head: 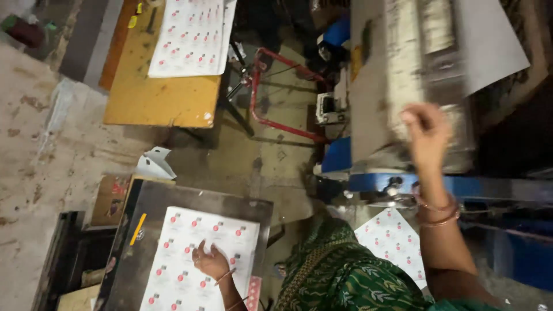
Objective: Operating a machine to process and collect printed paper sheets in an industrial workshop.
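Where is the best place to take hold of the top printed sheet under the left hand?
Probably at the near edge of the top printed sheet, beside the left hand. It lies flat on the stack, so only an edge can be lifted, pinched from the person's side.

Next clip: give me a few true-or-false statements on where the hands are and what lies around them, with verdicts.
1. The left hand rests on a stack of printed sheets. True.
2. The right hand grips a printed sheet. False: it is raised, empty, blurred, before the machine.
3. More printed sheets lie on a yellow table. True.
4. The frame on the floor is green. False: the metal frame is red.
5. Bangles circle the right wrist. True.
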